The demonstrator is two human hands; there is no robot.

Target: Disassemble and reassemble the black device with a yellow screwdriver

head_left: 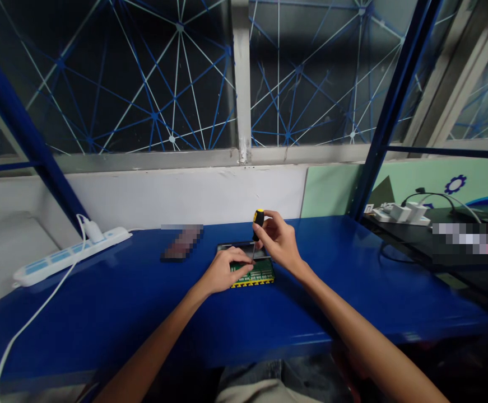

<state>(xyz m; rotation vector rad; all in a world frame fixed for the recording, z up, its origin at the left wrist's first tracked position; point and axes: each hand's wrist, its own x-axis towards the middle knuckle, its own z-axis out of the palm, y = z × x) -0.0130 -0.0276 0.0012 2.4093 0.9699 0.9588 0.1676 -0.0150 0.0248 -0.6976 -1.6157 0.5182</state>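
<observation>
A screwdriver (259, 225) with a black and yellow handle stands nearly upright in my right hand (280, 239), gripped between thumb and fingers. Its thin shaft points down to the fingertips of my left hand (222, 271). There the left thumb and index finger are pinched together around the tip; whatever small piece is between them is too small to make out. Under both hands lies an open flat case (264, 271) with a green interior, rows of small light pieces and a yellow toothed front edge. The left hand covers its left part. A dark, grey-lined section of the case (237, 246) lies behind.
The case rests on a blue table (143, 313). A pixelated flat object (182, 243) lies to its left. Further left is a white power strip (73, 257) with a plugged-in cable. At right, a black surface bears adapters (407, 212) and cables. Blue posts rise on both sides.
</observation>
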